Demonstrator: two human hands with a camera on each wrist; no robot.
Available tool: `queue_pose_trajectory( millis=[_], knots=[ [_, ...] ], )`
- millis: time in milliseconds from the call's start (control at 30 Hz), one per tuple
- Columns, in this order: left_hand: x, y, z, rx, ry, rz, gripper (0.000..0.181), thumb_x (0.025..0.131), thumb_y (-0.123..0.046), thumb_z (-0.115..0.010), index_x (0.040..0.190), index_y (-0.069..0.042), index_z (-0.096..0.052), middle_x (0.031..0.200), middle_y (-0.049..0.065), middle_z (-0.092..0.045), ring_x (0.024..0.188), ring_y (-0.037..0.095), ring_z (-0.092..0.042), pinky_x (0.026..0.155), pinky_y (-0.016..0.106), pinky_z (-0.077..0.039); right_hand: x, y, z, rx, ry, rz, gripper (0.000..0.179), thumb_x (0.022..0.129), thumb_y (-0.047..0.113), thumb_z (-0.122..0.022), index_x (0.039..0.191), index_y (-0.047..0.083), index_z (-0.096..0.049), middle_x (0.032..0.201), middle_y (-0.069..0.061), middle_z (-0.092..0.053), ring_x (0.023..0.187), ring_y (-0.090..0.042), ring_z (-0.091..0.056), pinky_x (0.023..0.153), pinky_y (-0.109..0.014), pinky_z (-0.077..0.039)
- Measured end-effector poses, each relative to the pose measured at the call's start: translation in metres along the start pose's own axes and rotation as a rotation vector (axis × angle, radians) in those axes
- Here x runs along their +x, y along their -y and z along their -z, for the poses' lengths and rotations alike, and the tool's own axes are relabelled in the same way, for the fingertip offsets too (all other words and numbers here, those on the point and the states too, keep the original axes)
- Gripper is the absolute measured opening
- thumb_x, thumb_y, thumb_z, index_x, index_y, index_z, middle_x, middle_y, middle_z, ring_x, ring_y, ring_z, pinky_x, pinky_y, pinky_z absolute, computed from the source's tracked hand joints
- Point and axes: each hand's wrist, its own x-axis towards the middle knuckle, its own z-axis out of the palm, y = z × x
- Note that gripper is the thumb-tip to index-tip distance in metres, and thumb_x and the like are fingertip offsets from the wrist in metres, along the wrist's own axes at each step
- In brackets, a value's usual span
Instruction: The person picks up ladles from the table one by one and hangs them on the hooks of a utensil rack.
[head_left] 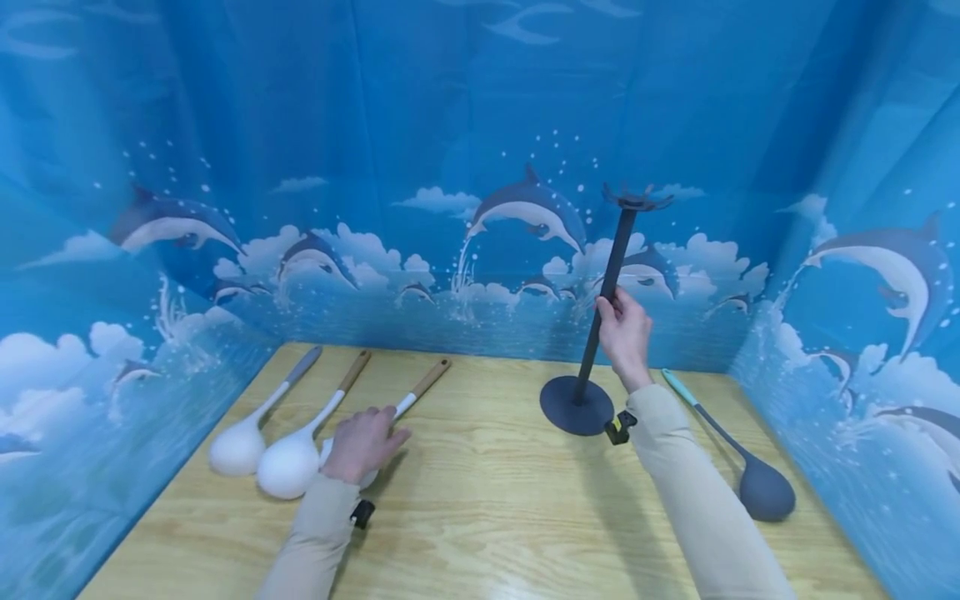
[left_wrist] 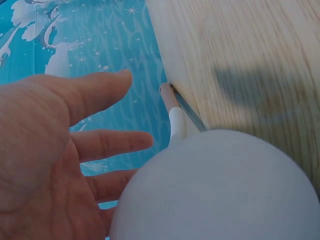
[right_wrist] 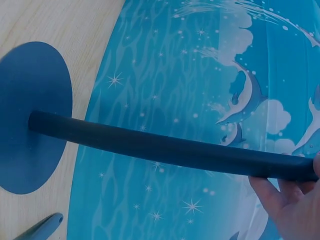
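Observation:
My right hand (head_left: 627, 335) grips the black pole of a utensil rack (head_left: 600, 333) midway up, thumb and fingers around it. In the right wrist view, its round base (right_wrist: 35, 165) stands on the wooden table, and a ring of hooks tops the pole in the head view. My left hand (head_left: 363, 442) hovers over a white ladle with a wooden handle (head_left: 431, 377), hiding most of its bowl. In the left wrist view, the fingers are spread beside that ladle's white bowl (left_wrist: 215, 185), not wrapped around it.
Left of my left hand lie a white ladle with a wooden handle (head_left: 291, 462) and another with a grey handle (head_left: 238, 446), bowls down. At the right edge lies a dark grey ladle with a mint handle (head_left: 765, 490). Dolphin-print blue curtains (head_left: 420, 100) enclose the table (head_left: 480, 517).

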Motion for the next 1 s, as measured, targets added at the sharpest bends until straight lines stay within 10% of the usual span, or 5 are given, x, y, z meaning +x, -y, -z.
queue_pose_trajectory(
  millis=[1000],
  knots=[
    [0.002, -0.004, -0.005, -0.005, 0.021, 0.027, 0.049, 0.093, -0.036, -0.066, 0.128, -0.002, -0.06, 0.099, 0.018, -0.066, 0.085, 0.035, -0.065, 0.078, 0.059, -0.052, -0.037, 0.024, -0.013, 0.044, -0.006, 0.094, 0.025, 0.1, 0.028, -0.058, 0.117, 0.014, -0.07, 0.111, -0.009, -0.074, 0.107, -0.027, -0.069, 0.092, -0.044, -0.055]
  ],
)
